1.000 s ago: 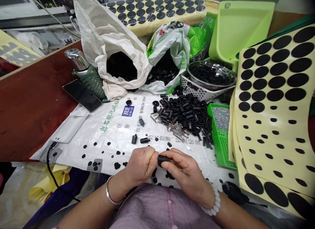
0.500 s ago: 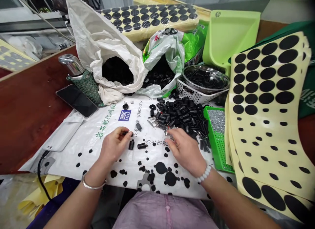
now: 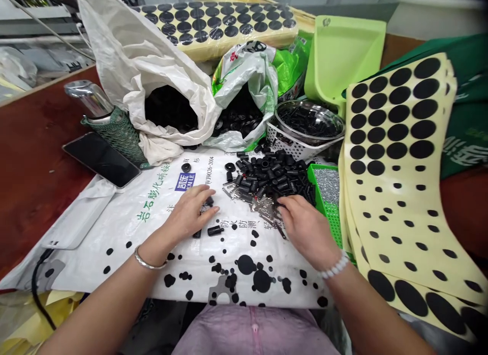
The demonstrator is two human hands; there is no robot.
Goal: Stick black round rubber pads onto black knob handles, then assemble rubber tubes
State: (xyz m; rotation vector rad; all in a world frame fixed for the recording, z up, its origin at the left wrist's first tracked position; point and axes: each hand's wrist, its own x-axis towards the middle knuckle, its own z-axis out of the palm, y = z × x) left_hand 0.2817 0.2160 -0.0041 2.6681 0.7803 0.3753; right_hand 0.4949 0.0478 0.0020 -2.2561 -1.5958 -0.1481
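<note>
My left hand (image 3: 189,214) lies on the printed white sack (image 3: 152,217) with its fingers stretched out flat. Its fingertips touch a small black cylinder part (image 3: 209,200), and another black part (image 3: 215,230) lies just below them. My right hand (image 3: 305,228) has its back to the camera. Its fingers are curled down into the thin metal strips (image 3: 263,206) at the near edge of the pile of black cylinder parts (image 3: 274,174). What those fingers pinch is hidden.
Behind the pile are a white sack (image 3: 152,70) and a green-white bag (image 3: 247,75), both holding black parts, and a steel bowl (image 3: 309,122) in a white basket. A green tray (image 3: 328,192), sticker sheets (image 3: 400,156), a phone (image 3: 97,159), a flask (image 3: 102,116) and a green dustpan (image 3: 343,55) surround them.
The hands, together at my lap on a black part a second ago, have separated. The left went out to the loose parts and flattened; the right reached into the metal strips.
</note>
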